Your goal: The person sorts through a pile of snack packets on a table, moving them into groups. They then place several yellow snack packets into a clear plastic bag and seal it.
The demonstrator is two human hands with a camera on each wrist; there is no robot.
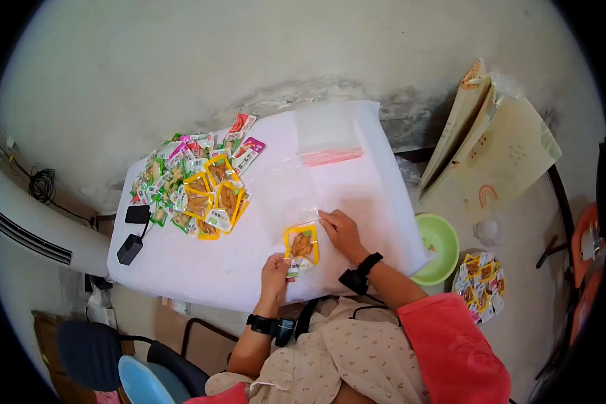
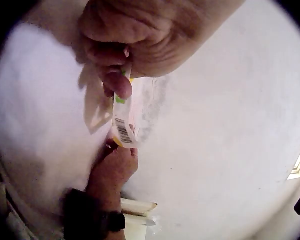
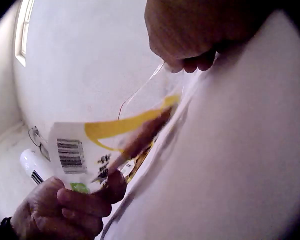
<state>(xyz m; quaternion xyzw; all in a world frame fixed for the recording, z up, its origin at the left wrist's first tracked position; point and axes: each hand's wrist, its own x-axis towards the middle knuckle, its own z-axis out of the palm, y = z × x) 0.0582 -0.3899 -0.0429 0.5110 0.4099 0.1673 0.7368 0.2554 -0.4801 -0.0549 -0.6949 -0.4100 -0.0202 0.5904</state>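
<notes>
Head view: at the white-covered table [image 1: 202,269], my left hand [image 1: 275,271] pinches the lower edge of a yellow snack packet [image 1: 301,246], held near the table's front edge. My right hand [image 1: 342,232] grips the rim of a clear plastic bag [image 1: 293,195] at the packet's top. A pile of packets [image 1: 195,188] lies well to the left.
</notes>
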